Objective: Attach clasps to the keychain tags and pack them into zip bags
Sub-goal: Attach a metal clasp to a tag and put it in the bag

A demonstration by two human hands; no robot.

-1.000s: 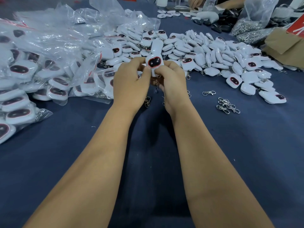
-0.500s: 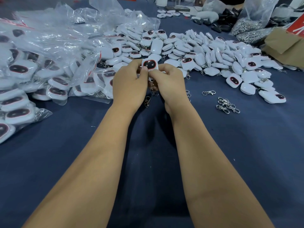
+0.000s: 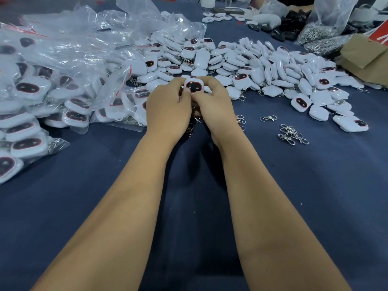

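Both hands pinch one white keychain tag point(image 3: 194, 86) above the blue table point(image 3: 315, 196): left hand point(image 3: 168, 111) at its left edge, right hand point(image 3: 215, 108) at its right and lower edge. Face up. Clasp likely hangs below, hidden behind the fingers; loose clasps point(image 3: 292, 134) lie nearer the right hand.

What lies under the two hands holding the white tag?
Below the left hand and right hand gripping the tag, a few metal clasps peek out on the blue cloth. Whether a clasp is already hooked on is hidden by the fingers.
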